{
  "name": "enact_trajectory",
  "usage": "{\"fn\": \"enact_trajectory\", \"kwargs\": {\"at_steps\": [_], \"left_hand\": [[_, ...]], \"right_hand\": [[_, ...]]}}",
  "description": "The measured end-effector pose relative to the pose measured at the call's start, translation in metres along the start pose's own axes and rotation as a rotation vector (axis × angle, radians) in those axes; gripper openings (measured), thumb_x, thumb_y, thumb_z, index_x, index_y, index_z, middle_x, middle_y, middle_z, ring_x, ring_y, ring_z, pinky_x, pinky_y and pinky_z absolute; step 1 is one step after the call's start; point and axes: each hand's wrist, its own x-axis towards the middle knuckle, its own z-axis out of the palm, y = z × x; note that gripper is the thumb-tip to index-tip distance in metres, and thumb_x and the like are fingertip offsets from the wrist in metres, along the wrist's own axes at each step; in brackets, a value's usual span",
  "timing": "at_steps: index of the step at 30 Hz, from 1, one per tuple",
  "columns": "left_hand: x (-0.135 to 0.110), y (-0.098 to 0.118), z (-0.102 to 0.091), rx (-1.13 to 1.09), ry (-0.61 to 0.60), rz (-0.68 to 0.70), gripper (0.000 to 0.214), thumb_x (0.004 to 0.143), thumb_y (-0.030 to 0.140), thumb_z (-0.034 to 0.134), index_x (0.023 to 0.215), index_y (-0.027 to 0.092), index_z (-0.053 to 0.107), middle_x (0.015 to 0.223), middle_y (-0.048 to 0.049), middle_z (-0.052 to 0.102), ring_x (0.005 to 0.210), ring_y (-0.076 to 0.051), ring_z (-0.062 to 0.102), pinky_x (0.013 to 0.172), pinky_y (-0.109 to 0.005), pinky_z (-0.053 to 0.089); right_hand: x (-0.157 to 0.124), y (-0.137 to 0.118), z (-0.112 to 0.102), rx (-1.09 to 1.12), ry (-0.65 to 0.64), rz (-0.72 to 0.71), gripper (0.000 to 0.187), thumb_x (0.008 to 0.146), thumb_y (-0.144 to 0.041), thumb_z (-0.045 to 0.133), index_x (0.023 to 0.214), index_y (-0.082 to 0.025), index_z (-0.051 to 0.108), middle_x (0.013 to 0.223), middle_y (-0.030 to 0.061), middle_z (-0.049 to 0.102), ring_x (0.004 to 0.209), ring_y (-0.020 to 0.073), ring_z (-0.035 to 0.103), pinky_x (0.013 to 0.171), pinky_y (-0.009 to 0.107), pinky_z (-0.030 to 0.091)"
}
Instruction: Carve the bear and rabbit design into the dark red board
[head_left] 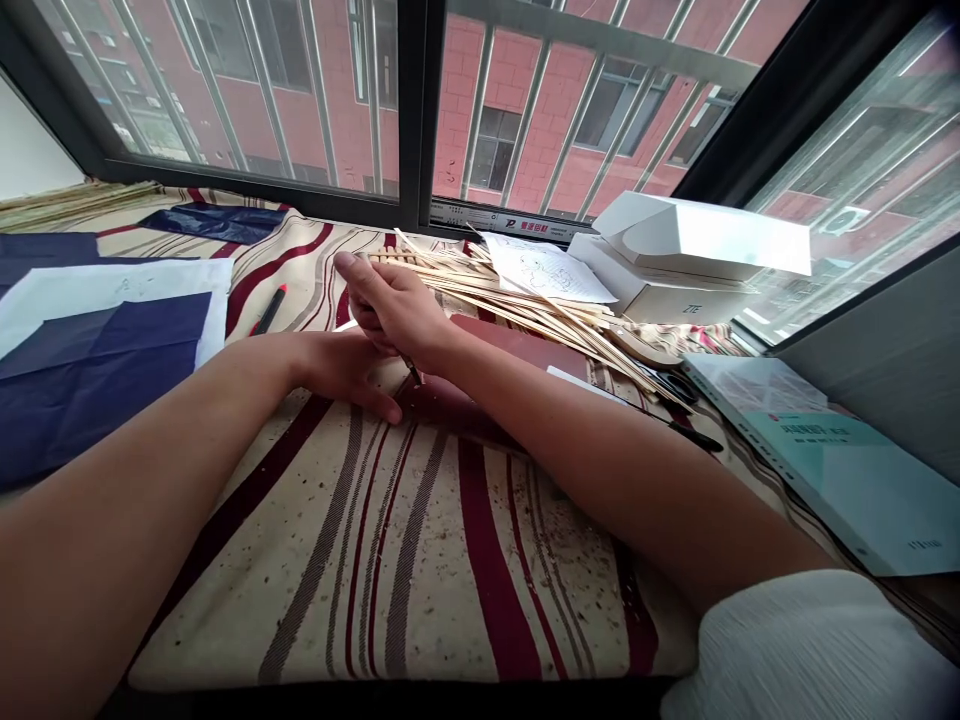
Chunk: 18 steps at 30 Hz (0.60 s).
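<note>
My right hand (394, 310) is closed around a slim tool, and its small dark metal tip (412, 369) pokes out below my fist. A short pale strip shows at the edge of that hand, but its link to the tool is hidden. Just below, my left hand (341, 375) rests on the striped cloth (420, 570) with curled fingers, its palm partly hidden. Behind both hands lies a loose pile of thin bamboo strips (517, 295), close to my right fingers but apart from them.
A sketched paper sheet (544, 268) lies on the strips, beside a white ZTE box (660, 275). A red-and-black marker (268, 310) and dark blue sheets (97, 350) lie left; a teal book (825, 460) lies right. Barred windows (480, 100) stand behind.
</note>
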Motion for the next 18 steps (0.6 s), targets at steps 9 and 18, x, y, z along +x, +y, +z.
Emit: {"fn": "enact_trajectory", "kwargs": {"at_steps": [9, 18], "left_hand": [[-0.003, 0.006, -0.004, 0.008, -0.044, -0.025, 0.120, 0.073, 0.088, 0.072, 0.169, 0.019, 0.049, 0.167, -0.0195, 0.059, 0.148, -0.043, 0.060, 0.129, -0.049, 0.046], [-0.002, 0.005, 0.005, 0.004, 0.019, -0.037, 0.122, 0.073, 0.087, 0.074, 0.170, 0.019, 0.045, 0.175, -0.0171, 0.051, 0.160, -0.041, 0.050, 0.134, -0.046, 0.040]], "right_hand": [[0.008, 0.009, -0.001, -0.049, 0.113, -0.044, 0.062, 0.112, -0.044, 0.068, 0.064, -0.024, 0.036, 0.054, -0.0091, 0.037, 0.051, 0.0071, 0.032, 0.048, 0.019, 0.030], [0.009, 0.017, -0.002, -0.193, 0.091, -0.131, 0.060, 0.114, -0.038, 0.065, 0.064, -0.024, 0.035, 0.056, -0.0068, 0.037, 0.056, 0.0097, 0.035, 0.054, 0.023, 0.029]]}}
